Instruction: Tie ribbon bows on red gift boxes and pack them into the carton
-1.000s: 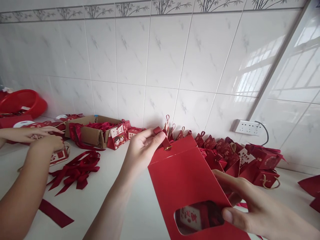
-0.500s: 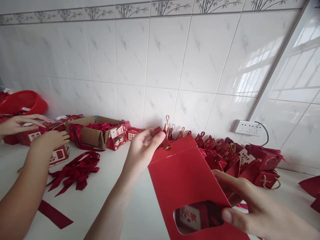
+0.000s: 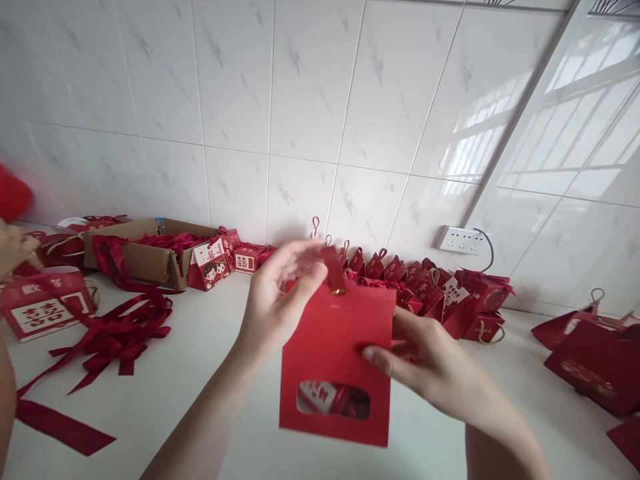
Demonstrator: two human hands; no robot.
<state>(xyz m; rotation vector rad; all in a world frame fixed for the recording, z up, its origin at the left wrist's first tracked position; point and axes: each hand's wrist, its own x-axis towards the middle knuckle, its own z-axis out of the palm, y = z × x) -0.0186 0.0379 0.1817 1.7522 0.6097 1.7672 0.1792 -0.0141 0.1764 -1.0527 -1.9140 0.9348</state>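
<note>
Cut off by left edge, blurred: red tub (image 3: 14,193); co-worker's hand (image 3: 14,248). Cut off at right: red bags (image 3: 595,367). Hidden behind red window bag (image 3: 337,347): most fingers of right hand (image 3: 425,363). Partly covered by left hand (image 3: 285,293): red strap (image 3: 334,268), upper end. Behind window, blurred: printed contents (image 3: 320,397), lettering unreadable. Too small to tell: socket holes (image 3: 457,240).

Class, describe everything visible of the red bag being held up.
The red bag looks like stiff card, nearly upright above the white table. Its rounded window shows red and white contents. The left hand pinches a dark red strap at the top, beside a gold eyelet; the right hand grips its right edge, thumb in front.
</note>
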